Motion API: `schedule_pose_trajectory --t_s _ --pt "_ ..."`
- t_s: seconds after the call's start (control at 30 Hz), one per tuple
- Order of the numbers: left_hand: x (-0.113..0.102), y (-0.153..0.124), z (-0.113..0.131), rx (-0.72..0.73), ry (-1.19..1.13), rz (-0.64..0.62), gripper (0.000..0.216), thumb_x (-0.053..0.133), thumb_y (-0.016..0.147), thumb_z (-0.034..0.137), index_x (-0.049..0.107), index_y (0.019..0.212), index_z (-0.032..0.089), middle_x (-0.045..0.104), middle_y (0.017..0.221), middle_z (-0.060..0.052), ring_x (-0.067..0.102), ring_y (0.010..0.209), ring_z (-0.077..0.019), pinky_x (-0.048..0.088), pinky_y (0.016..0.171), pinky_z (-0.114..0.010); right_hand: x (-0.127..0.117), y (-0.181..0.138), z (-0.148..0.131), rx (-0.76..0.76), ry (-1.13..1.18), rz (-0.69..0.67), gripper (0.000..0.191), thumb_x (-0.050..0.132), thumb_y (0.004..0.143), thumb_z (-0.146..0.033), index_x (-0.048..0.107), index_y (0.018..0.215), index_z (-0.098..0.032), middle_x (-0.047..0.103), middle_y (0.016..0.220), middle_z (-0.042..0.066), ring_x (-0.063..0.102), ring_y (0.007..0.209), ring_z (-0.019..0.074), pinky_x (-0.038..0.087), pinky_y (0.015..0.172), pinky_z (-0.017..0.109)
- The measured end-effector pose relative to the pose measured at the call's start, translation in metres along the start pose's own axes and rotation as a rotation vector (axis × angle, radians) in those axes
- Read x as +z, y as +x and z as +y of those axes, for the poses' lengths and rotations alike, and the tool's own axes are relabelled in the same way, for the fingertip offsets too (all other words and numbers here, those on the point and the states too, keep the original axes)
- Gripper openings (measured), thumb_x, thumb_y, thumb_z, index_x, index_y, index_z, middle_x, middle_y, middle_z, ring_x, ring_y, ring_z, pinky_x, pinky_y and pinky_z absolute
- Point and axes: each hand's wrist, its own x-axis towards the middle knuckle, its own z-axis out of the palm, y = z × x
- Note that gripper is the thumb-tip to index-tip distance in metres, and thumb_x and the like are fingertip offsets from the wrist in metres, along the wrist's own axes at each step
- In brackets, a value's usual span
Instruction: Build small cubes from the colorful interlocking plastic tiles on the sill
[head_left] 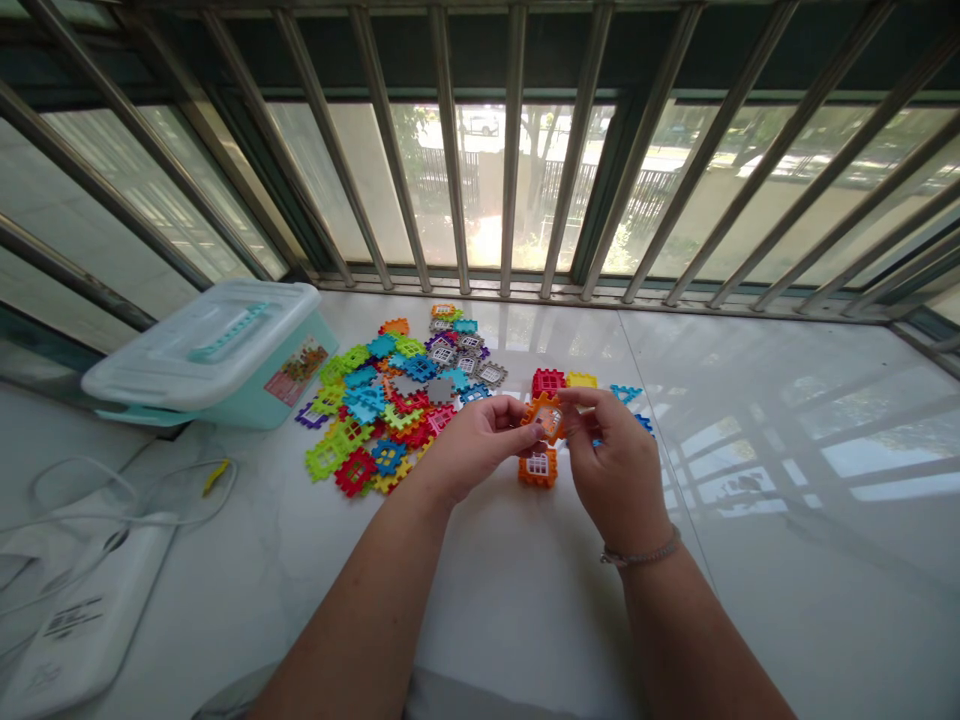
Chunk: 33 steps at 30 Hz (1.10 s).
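Both of my hands are held together over a white marble countertop. My left hand and my right hand pinch an orange plastic window-shaped building tile between their fingers. Its lower part is partly hidden by my fingertips. Just below my hands, an orange assembled block of similar tiles stands on the counter, touching neither hand as far as I can tell. A red tile and a yellow tile lie just beyond my fingers. To the left lies a heap of multicoloured interlocking tiles.
A plastic storage box with a white lid and teal base stands at the left. White cables and a flat white device lie at the lower left. Metal window bars and glass run along the counter's far edge.
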Motion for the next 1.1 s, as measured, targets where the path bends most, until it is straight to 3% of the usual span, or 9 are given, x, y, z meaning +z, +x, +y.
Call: schedule_pose_trajectory --t_s 0.2,0.47,0.57,0.7,0.87,1.0,1.1 --pt "0.000 -0.001 -0.001 -0.026 -0.027 0.000 0.057 0.100 0.077 0.043 0.065 0.115 0.019 0.083 0.095 -0.008 0.081 0.085 -0.0208 0.064 0.087 -0.037 0.001 0.000 0.001 -0.017 -0.005 0.023 0.016 0.059 0.109 -0.026 0.071 0.120 -0.026 0.079 0.112 0.005 0.074 0.082 0.0193 0.062 0.078 0.035" --pt "0.003 -0.002 0.006 -0.068 -0.030 0.086 0.055 0.099 0.073 0.054 0.064 0.092 0.017 0.080 0.085 -0.005 0.080 0.075 -0.0198 0.063 0.075 -0.032 0.004 -0.002 0.001 -0.050 0.055 -0.088 0.020 0.062 0.109 -0.032 0.066 0.127 -0.025 0.077 0.120 0.009 0.075 0.092 0.0222 0.064 0.076 0.036" --pt "0.003 -0.002 0.007 -0.056 -0.053 0.121 0.054 0.101 0.070 0.051 0.065 0.088 0.016 0.079 0.086 -0.005 0.077 0.073 -0.0169 0.062 0.073 -0.030 0.005 -0.001 0.001 -0.149 0.057 -0.186 0.041 0.077 0.101 -0.039 0.061 0.136 -0.026 0.073 0.130 0.011 0.072 0.116 0.0294 0.065 0.094 0.045" --pt "0.003 -0.001 0.005 -0.049 -0.060 0.124 0.051 0.102 0.069 0.048 0.067 0.087 0.015 0.079 0.092 -0.007 0.077 0.079 -0.0180 0.062 0.075 -0.031 0.007 -0.001 0.002 -0.258 0.006 -0.250 0.049 0.078 0.098 -0.026 0.057 0.142 -0.027 0.071 0.135 0.013 0.067 0.130 0.0339 0.056 0.113 0.056" --pt "-0.004 0.002 -0.001 0.001 0.050 0.082 0.047 0.096 0.077 0.053 0.071 0.091 0.016 0.079 0.095 -0.007 0.075 0.084 -0.0180 0.060 0.081 -0.032 0.007 -0.003 0.005 -0.235 -0.040 -0.252 0.052 0.074 0.098 -0.022 0.055 0.147 -0.027 0.072 0.138 0.013 0.069 0.128 0.0341 0.057 0.110 0.055" --pt "-0.014 0.000 0.001 0.031 0.260 0.056 0.043 0.088 0.085 0.056 0.074 0.093 0.017 0.076 0.089 -0.004 0.068 0.076 -0.0141 0.052 0.071 -0.027 0.005 -0.002 0.006 -0.229 -0.053 -0.301 0.057 0.076 0.098 -0.026 0.054 0.150 -0.025 0.071 0.143 0.015 0.069 0.130 0.0359 0.059 0.109 0.056" --pt "-0.017 -0.003 0.004 0.004 0.264 0.065 0.043 0.089 0.085 0.054 0.074 0.104 0.019 0.074 0.086 -0.002 0.064 0.072 -0.0132 0.048 0.067 -0.026 0.002 -0.001 0.006 -0.230 -0.065 -0.347 0.062 0.079 0.095 -0.023 0.054 0.152 -0.025 0.071 0.144 0.015 0.070 0.129 0.0365 0.060 0.108 0.057"
